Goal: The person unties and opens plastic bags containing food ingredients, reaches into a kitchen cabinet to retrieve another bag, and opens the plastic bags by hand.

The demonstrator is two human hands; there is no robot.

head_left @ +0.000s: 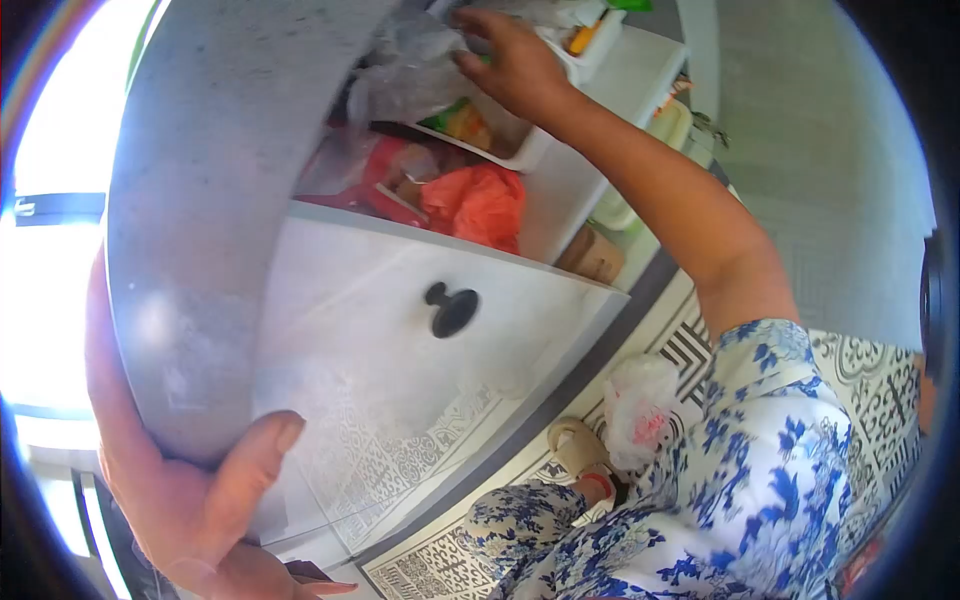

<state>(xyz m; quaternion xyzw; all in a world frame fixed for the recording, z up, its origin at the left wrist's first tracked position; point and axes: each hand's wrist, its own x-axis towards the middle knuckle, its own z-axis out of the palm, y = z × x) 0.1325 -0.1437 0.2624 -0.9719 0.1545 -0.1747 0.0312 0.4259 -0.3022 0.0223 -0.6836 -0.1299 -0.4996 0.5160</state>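
My left hand (pixel 200 500) grips the lower end of a large grey, smooth, curved object (pixel 200 240), thumb on the near side and fingers around its left edge. Its kind is something I cannot tell. My right hand (pixel 515 65) reaches over a pulled-out drawer (pixel 580 190), thumb and fingers apart beside crumpled clear plastic bags (pixel 405 85). Below it, a white bin (pixel 525 155) inside the drawer holds a green and orange packet (pixel 462 122). Nearer the drawer front lie a red plastic bag (pixel 478 205) and a red-and-clear package (pixel 375 175).
A black round knob (pixel 453 310) juts from the pale drawer front (pixel 370 300). On the patterned floor, a white plastic bag (pixel 640 410) stands by my sandalled foot (pixel 580 450). Beside the drawer sits a brown box (pixel 593 255). At the right is a grey panel (pixel 830 200).
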